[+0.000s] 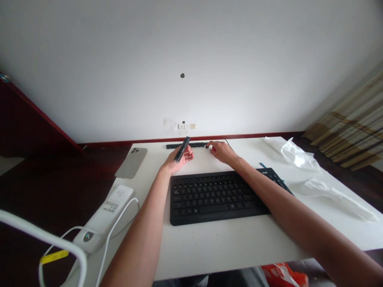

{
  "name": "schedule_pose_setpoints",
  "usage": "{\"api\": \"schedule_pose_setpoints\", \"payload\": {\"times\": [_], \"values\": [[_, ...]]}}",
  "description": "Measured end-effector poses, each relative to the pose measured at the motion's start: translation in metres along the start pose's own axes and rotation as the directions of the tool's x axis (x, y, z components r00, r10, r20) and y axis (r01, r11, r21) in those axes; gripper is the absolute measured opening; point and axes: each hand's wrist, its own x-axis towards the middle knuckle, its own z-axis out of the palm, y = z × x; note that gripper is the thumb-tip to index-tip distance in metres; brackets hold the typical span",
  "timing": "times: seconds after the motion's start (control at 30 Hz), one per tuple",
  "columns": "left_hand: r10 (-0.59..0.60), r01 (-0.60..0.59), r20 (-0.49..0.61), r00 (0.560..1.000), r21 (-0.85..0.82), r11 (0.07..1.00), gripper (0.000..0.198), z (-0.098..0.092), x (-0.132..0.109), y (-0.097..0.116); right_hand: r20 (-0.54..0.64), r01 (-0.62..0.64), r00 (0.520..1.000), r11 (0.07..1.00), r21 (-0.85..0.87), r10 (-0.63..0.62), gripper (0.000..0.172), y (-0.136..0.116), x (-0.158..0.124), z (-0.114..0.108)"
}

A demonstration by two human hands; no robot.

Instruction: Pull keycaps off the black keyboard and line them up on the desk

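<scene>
On the black keyboard (215, 195), in the middle of the frame, the Windows sign (195, 210) can be read on one key of the bottom row. At its upper right corner stands a pale brand mark (265, 172), too blurred for reading. The white device (103, 217) at lower left carries printed lines, but these are too small to read.

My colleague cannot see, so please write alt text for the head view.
A person's left hand holds a slim black object and the right hand touches a row of small black pieces on a white table. Nearer lies a black keyboard.
</scene>
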Motion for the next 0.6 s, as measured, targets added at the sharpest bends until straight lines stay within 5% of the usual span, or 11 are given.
{"api": "schedule_pose_setpoints", "payload": {"times": [0.6], "values": [[0.003,-0.003,-0.019,1.0,0.011,1.0,0.021,0.0036,-0.0001,0.0005,-0.003,0.002,1.0,1.0,-0.022,-0.002,0.041,0.0009,0.001,0.0001]]}}
